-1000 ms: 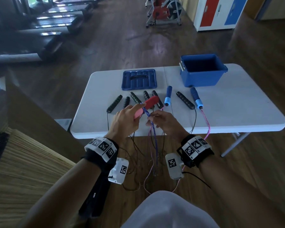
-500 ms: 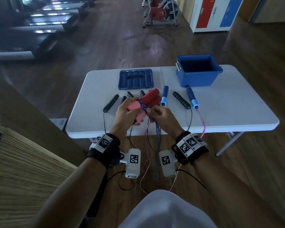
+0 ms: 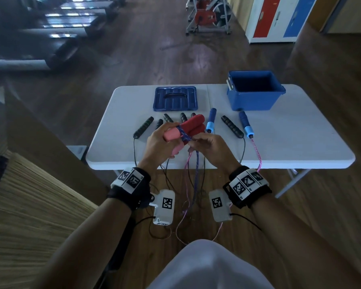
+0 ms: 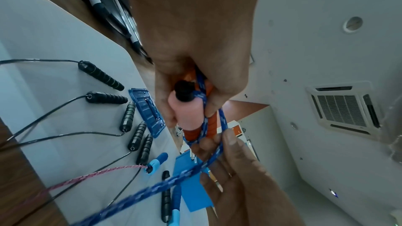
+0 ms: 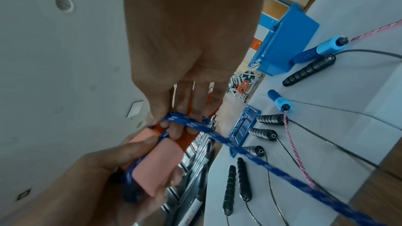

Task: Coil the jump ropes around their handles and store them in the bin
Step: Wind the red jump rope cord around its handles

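Red handles, paired and part-wrapped in blue rope, sit above the counter's near edge, gripped by the left hand. Right hand fingers pinch the rope beside them. Behind lie black handles, blue handles, a lid and the bin.

Dim daylight is glinting off a dark wooden floor in a gym, where a white folding table is standing ahead of the hands. Treadmills are lining the far left, an exercise bike and red-and-blue lockers the far right. A ceiling air-conditioning vent is showing overhead.
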